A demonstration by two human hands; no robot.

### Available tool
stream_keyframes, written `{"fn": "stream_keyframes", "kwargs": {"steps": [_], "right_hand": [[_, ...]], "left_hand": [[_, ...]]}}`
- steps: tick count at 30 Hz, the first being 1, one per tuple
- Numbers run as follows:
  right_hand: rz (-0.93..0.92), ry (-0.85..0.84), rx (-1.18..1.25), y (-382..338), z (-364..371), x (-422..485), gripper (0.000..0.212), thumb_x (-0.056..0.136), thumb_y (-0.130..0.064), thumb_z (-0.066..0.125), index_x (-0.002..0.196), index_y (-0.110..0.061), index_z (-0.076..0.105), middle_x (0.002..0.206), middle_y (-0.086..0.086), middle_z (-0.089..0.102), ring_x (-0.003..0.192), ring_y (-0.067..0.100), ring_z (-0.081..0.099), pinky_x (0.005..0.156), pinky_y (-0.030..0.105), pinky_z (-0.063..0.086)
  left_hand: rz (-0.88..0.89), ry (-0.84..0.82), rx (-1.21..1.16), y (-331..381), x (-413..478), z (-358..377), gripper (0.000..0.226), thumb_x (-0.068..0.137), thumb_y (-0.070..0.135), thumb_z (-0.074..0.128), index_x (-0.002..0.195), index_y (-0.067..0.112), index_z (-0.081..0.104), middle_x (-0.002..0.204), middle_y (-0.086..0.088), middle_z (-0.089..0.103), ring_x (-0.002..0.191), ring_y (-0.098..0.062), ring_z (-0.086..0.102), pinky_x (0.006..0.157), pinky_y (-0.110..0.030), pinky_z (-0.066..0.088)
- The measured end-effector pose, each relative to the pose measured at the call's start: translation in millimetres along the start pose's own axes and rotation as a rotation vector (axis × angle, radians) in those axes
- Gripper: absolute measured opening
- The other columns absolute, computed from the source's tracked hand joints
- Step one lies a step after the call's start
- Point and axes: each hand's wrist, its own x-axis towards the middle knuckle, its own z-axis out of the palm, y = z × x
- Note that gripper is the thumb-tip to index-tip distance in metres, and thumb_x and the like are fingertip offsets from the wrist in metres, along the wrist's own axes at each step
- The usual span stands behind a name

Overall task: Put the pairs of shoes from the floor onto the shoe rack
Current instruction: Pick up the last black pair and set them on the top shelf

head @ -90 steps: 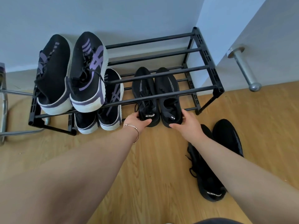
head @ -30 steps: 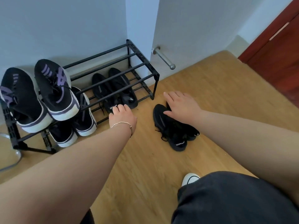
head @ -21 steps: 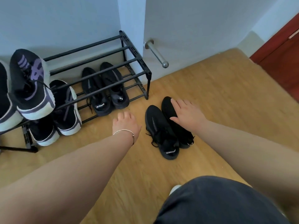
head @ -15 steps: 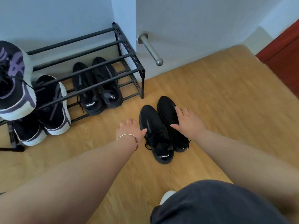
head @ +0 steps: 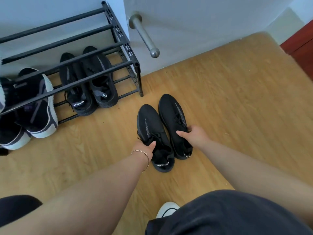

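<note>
- Floor [head: 228, 107]: pale wood-grain boards, smooth, filling most of the frame.
- Rack [head: 125, 46]: black metal, round bars with perforated end panels, upper left of frame, against the wall. Upper tier bare in its visible part; lower tier holds a black knit pair [head: 88, 85] at right and white-soled trainers [head: 33, 106] at far left.
- Floor pair: left shoe [head: 150, 126] and right shoe [head: 172, 114], centre frame, side by side, toes pointing up-frame, just right of the rack's near corner. Soft black knit uppers, rounded toes, printed heel tabs.
- Left hand [head: 144, 147]: closed on the left shoe's collar, thumb over the opening.
- Right hand [head: 193, 134]: closed on the right shoe at mid-upper.
- Step in hand, as judged: grasp taken, lift not yet made.
- Next move calls for raising both shoes together and carrying them up-left onto the bare upper bars, soles flat across them.
</note>
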Motion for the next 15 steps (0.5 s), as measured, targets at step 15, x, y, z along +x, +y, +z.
{"fn": "stream_keyframes", "kwargs": {"steps": [15], "right_hand": [[0.093, -0.086, 0.352, 17.8, -8.9, 13.4, 0.030, 0.084, -0.023, 0.080, 0.106, -0.007, 0.067, 0.107, 0.009, 0.073, 0.098, 0.022, 0.070, 0.082, 0.031, 0.056]], "left_hand": [[-0.019, -0.047, -0.248, -27.0, 62.7, 0.0, 0.102, 0.044, 0.063, 0.073, 0.133, 0.018, 0.052, 0.118, -0.011, 0.070, 0.111, -0.035, 0.069, 0.095, -0.048, 0.057]]}}
